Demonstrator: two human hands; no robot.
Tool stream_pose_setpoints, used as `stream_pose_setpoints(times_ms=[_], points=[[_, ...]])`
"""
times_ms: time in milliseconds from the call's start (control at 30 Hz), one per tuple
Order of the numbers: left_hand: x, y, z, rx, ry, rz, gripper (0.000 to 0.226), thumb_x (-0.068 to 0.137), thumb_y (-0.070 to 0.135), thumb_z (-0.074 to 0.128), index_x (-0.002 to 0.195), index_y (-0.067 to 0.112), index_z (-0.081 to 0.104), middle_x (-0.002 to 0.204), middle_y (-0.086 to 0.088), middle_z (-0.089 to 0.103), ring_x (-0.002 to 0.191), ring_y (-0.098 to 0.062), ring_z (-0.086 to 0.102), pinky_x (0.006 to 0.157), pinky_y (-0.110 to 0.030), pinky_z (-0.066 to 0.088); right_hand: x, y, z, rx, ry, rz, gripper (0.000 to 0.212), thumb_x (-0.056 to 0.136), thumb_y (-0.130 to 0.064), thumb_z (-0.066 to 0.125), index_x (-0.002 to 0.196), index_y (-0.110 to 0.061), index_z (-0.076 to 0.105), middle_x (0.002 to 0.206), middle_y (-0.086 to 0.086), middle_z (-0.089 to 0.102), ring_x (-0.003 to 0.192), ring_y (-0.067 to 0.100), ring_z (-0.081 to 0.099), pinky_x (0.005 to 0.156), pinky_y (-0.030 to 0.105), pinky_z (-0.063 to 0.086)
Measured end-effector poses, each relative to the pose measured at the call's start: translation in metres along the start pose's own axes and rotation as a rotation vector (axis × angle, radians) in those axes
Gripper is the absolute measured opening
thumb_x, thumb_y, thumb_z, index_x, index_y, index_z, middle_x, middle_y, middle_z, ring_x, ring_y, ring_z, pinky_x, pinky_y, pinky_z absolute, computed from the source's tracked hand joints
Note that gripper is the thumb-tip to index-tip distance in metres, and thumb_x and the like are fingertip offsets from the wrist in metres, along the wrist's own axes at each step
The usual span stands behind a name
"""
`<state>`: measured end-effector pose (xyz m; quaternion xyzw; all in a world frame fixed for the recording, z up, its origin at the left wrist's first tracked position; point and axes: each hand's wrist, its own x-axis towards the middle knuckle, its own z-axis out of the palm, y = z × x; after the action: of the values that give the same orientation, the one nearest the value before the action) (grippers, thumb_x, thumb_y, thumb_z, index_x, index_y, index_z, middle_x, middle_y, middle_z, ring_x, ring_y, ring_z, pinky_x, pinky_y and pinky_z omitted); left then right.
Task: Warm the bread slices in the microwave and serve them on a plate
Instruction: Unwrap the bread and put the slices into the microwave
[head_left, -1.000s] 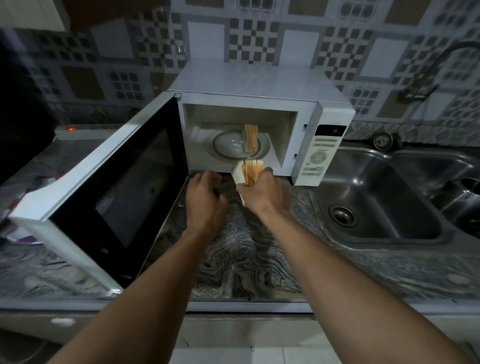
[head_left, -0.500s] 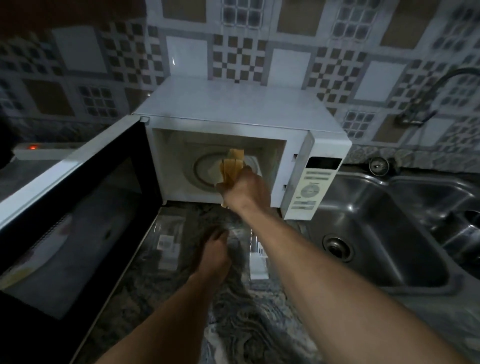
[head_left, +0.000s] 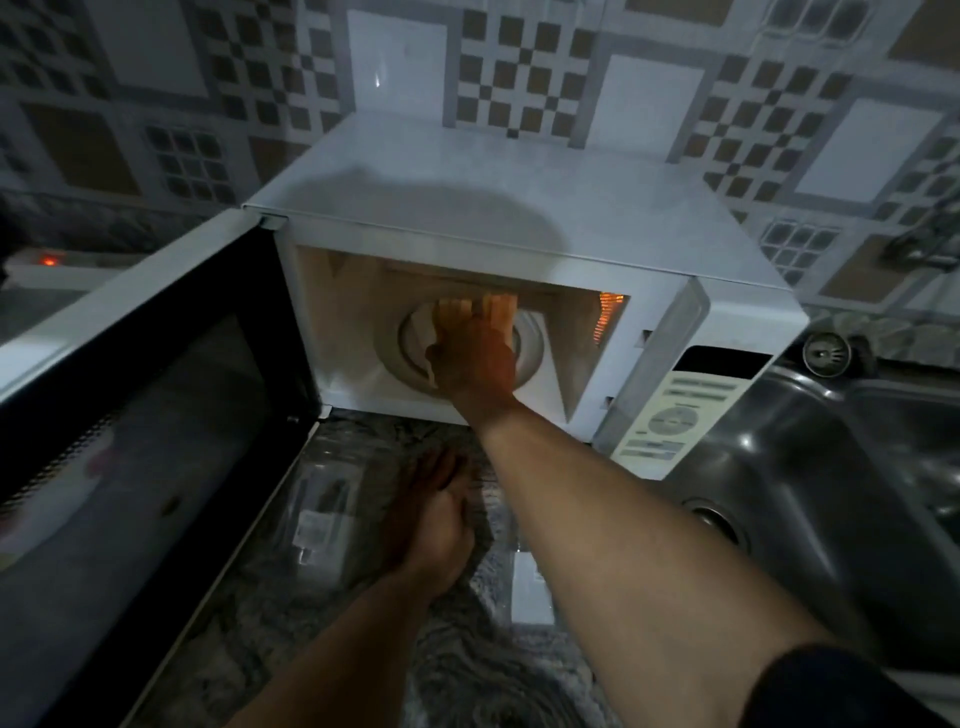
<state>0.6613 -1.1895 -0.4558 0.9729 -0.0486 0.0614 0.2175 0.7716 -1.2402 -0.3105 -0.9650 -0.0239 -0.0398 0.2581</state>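
White microwave; checkered wall tiles

Steel sink; checkered wall tiles.

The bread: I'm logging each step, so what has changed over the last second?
The right hand carried the bread slices from the counter's edge forward into the microwave, over the turntable; it hides whether they are released. The left hand drew back and now rests on the counter. The door stayed open.
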Motion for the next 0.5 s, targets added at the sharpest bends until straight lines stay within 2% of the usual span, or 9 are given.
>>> stream_pose_setpoints(times_ms=[67,100,167,200,300,400,433,500], points=[[0.002,0.002,-0.006,0.026,0.006,0.036,0.058,0.085,0.028,0.033,0.14,0.024,0.052,0.147,0.001,0.047,0.138,-0.025,0.034,0.113,-0.042,0.029,0.012,0.006,0.015,-0.129,0.092,-0.021,0.049,0.09,-0.038,0.053,0.136,-0.021,0.053,0.144,0.011,0.048,0.138,0.035,0.035,0.114,0.046,0.025],[0.001,0.003,-0.005,0.053,0.003,0.019,0.058,0.086,0.028,0.033,0.141,0.025,0.051,0.15,0.002,0.044,0.14,-0.024,0.031,0.115,-0.041,0.026,0.015,0.007,0.017,-0.119,0.08,-0.002,0.048,0.092,-0.037,0.052,0.136,-0.019,0.053,0.142,0.013,0.05,0.136,0.035,0.04,0.112,0.045,0.03],[-0.001,0.004,-0.005,0.07,-0.013,-0.015,0.057,0.09,0.026,0.038,0.146,0.028,0.044,0.156,0.006,0.036,0.145,-0.021,0.024,0.118,-0.038,0.022,0.015,0.006,0.012,-0.077,-0.005,0.021,0.038,0.096,-0.031,0.056,0.129,-0.015,0.059,0.129,0.012,0.061,0.122,0.032,0.056,0.093,0.036,0.044],[-0.001,0.003,-0.003,0.054,-0.003,-0.022,0.057,0.091,0.025,0.041,0.147,0.028,0.042,0.157,0.007,0.035,0.145,-0.02,0.024,0.118,-0.037,0.023,0.018,0.007,0.013,-0.064,-0.019,0.013,0.033,0.097,-0.03,0.058,0.126,-0.013,0.061,0.124,0.012,0.065,0.117,0.031,0.06,0.086,0.034,0.046],[0.0,0.002,-0.002,0.028,0.006,-0.037,0.059,0.088,0.024,0.04,0.147,0.028,0.042,0.154,0.008,0.038,0.142,-0.019,0.03,0.113,-0.036,0.032,0.02,0.004,0.009,-0.048,-0.031,0.011,0.03,0.098,-0.029,0.059,0.123,-0.012,0.063,0.123,0.012,0.066,0.115,0.031,0.062,0.084,0.036,0.047],[0.002,0.0,0.001,0.045,-0.003,-0.034,0.063,0.084,0.023,0.035,0.146,0.029,0.043,0.156,0.01,0.035,0.142,-0.019,0.029,0.112,-0.036,0.032,0.018,0.005,0.009,-0.092,-0.051,-0.038,0.027,0.097,-0.03,0.061,0.118,-0.013,0.065,0.118,0.01,0.067,0.111,0.029,0.063,0.078,0.034,0.044],[0.002,0.0,0.0,0.059,-0.008,-0.032,0.064,0.084,0.024,0.034,0.147,0.028,0.042,0.157,0.009,0.033,0.144,-0.02,0.027,0.114,-0.037,0.029,0.017,0.004,0.008,-0.116,-0.027,-0.043,0.027,0.095,-0.032,0.062,0.116,-0.014,0.065,0.115,0.009,0.067,0.11,0.03,0.062,0.08,0.035,0.044],[0.001,-0.001,-0.002,0.061,-0.018,-0.001,0.064,0.085,0.027,0.03,0.148,0.024,0.043,0.158,0.004,0.034,0.145,-0.023,0.027,0.118,-0.038,0.021,0.015,0.004,0.004,-0.178,0.073,-0.087,0.032,0.088,-0.039,0.068,0.112,-0.019,0.06,0.109,0.007,0.063,0.111,0.032,0.055,0.097,0.043,0.04]])
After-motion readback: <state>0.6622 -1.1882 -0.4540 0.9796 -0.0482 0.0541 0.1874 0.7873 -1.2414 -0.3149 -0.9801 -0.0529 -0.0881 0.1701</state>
